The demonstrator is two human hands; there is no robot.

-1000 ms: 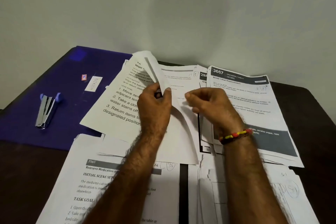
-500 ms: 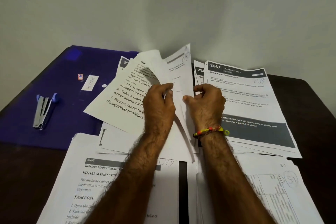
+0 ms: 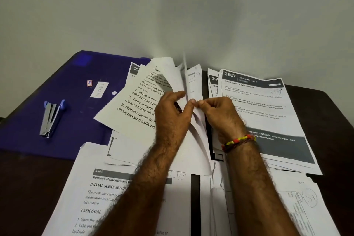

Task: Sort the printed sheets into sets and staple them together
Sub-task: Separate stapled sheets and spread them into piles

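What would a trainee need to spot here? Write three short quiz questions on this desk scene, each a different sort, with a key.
1. True or false: the stapler lies on the purple folder, untouched by either hand.
2. What do the left hand and right hand pinch? A) upright sheets B) the folder C) a pen
3. Fill in: the sheet right of the hands is numbered ____.

Key: 1 true; 2 A; 3 3667.

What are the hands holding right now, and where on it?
Both hands, left hand and right hand, pinch upturned sheets near mid-page.
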